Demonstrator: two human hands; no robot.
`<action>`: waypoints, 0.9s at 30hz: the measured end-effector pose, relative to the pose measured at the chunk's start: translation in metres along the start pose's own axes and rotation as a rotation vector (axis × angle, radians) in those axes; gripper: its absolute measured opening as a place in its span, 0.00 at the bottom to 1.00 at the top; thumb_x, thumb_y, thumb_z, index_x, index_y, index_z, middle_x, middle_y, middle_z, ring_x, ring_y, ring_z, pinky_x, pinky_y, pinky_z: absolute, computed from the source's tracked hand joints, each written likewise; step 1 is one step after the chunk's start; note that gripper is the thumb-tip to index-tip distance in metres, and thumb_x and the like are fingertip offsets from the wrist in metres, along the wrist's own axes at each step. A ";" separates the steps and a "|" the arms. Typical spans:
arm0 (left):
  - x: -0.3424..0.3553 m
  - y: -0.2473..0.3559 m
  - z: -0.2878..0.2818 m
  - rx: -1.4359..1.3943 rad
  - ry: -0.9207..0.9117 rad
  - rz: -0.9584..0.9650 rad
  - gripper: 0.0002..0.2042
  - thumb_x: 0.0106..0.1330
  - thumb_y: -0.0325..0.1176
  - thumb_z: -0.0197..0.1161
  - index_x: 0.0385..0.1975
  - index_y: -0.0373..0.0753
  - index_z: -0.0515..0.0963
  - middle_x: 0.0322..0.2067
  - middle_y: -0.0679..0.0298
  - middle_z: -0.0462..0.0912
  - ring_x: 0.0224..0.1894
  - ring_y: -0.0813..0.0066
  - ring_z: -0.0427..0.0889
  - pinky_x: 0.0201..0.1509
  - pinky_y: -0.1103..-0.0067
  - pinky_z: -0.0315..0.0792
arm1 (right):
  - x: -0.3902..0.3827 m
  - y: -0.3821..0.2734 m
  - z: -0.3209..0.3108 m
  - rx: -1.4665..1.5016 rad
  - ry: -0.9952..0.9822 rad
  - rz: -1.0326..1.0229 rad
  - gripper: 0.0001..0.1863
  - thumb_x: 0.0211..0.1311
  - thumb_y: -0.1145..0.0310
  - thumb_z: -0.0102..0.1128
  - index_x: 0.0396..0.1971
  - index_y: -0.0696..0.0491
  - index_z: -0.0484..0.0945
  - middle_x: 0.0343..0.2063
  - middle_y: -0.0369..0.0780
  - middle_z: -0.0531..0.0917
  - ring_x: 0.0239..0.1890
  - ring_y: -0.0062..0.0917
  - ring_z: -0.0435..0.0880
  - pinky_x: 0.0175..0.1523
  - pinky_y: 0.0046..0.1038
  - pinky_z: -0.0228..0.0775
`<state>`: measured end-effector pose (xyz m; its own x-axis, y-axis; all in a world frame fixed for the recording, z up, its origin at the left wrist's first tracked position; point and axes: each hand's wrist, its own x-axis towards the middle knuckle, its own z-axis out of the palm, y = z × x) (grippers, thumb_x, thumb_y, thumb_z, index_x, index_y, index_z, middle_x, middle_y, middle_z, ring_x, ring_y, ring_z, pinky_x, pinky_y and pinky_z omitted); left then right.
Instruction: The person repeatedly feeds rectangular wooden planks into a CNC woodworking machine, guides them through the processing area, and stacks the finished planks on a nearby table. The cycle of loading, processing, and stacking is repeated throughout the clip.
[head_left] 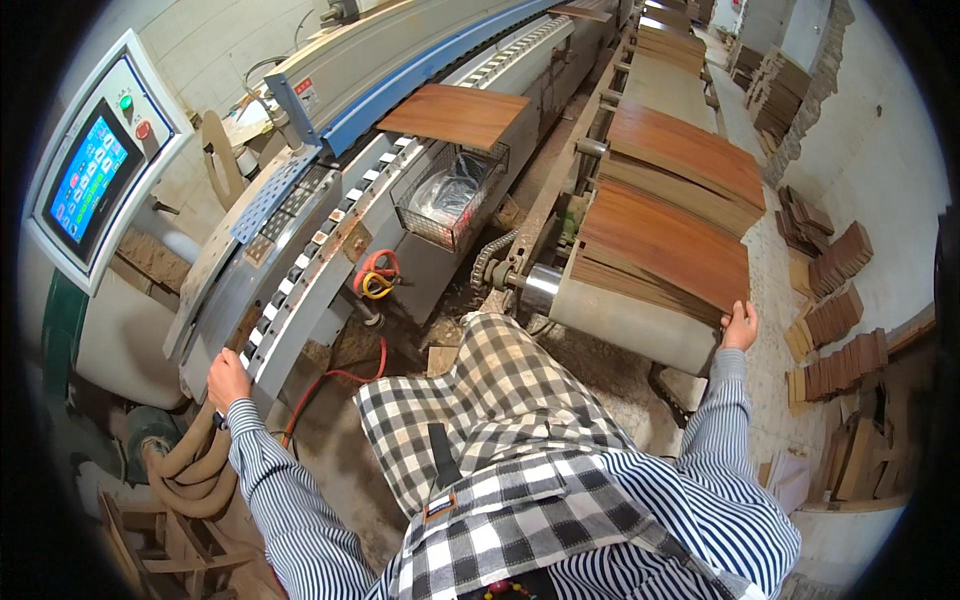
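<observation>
At the near end of a long machine's roller rail (300, 270), my left hand (230, 380) has its fingers curled over the rail's edge. Reddish-brown wooden boards lie in a stack on the belt conveyor (620, 325) to my right. My right hand (740, 327) pinches the near right corner of the top board (665, 235), which still rests on the stack. Another reddish-brown board (460, 112) lies across the rail farther up, its left edge at the machine's blue guard (390, 105).
A control panel (90, 180) with a lit screen stands at left. Below the far board hangs a wire basket (452, 195) holding clear plastic. More board stacks (685, 150) line the conveyor. Bundles of small wood pieces (840, 262) sit along the right wall. Thick hoses (195, 470) lie lower left.
</observation>
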<state>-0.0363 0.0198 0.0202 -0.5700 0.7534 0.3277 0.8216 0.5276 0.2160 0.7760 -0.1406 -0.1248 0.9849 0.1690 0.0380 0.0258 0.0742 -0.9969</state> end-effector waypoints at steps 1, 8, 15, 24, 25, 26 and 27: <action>-0.003 -0.006 -0.001 0.005 0.010 -0.013 0.22 0.63 0.48 0.40 0.32 0.39 0.78 0.33 0.49 0.79 0.37 0.46 0.77 0.40 0.58 0.68 | -0.023 -0.016 0.006 -0.050 -0.041 0.141 0.18 0.57 0.67 0.57 0.48 0.53 0.69 0.31 0.37 0.78 0.16 0.18 0.72 0.19 0.16 0.64; 0.001 -0.010 0.003 0.006 0.013 0.001 0.22 0.63 0.49 0.40 0.31 0.38 0.78 0.33 0.48 0.79 0.36 0.46 0.77 0.40 0.58 0.69 | -0.113 -0.050 -0.005 0.353 -0.537 0.724 0.17 0.52 0.64 0.59 0.42 0.53 0.71 0.28 0.40 0.79 0.24 0.28 0.77 0.30 0.29 0.74; 0.002 -0.015 0.007 -0.006 0.012 0.006 0.23 0.64 0.47 0.38 0.30 0.38 0.80 0.31 0.48 0.80 0.36 0.47 0.78 0.42 0.59 0.70 | -0.149 -0.039 0.022 0.318 -0.854 0.624 0.29 0.48 0.71 0.61 0.52 0.55 0.63 0.41 0.41 0.76 0.37 0.31 0.79 0.38 0.33 0.78; -0.002 -0.004 -0.002 -0.007 0.033 -0.038 0.21 0.63 0.46 0.43 0.26 0.38 0.81 0.28 0.48 0.80 0.33 0.50 0.80 0.41 0.61 0.71 | -0.264 -0.086 0.153 0.456 -1.295 0.781 0.18 0.52 0.73 0.57 0.44 0.58 0.69 0.32 0.41 0.80 0.33 0.29 0.81 0.40 0.34 0.78; -0.001 -0.007 0.000 -0.017 0.047 -0.032 0.21 0.63 0.46 0.44 0.25 0.38 0.81 0.27 0.48 0.80 0.32 0.50 0.80 0.41 0.61 0.71 | -0.282 -0.088 0.170 0.442 -1.333 0.780 0.18 0.52 0.73 0.57 0.44 0.58 0.69 0.33 0.41 0.79 0.34 0.29 0.80 0.39 0.33 0.78; -0.002 -0.006 0.001 -0.020 0.055 -0.046 0.20 0.63 0.45 0.44 0.25 0.38 0.81 0.26 0.48 0.80 0.31 0.50 0.80 0.41 0.62 0.71 | -0.300 -0.093 0.184 0.424 -1.364 0.774 0.18 0.52 0.73 0.57 0.44 0.58 0.69 0.34 0.41 0.79 0.34 0.29 0.80 0.39 0.33 0.78; -0.003 -0.007 0.000 -0.020 0.061 -0.043 0.20 0.63 0.45 0.44 0.25 0.38 0.81 0.26 0.48 0.80 0.31 0.50 0.80 0.41 0.62 0.71 | -0.321 -0.100 0.198 0.415 -1.410 0.785 0.19 0.51 0.73 0.58 0.45 0.58 0.68 0.35 0.40 0.78 0.35 0.29 0.80 0.40 0.33 0.78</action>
<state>-0.0409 0.0136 0.0181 -0.6037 0.7044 0.3733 0.7967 0.5505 0.2496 0.4230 -0.0079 -0.0234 -0.1870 0.9673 -0.1716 -0.6394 -0.2524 -0.7262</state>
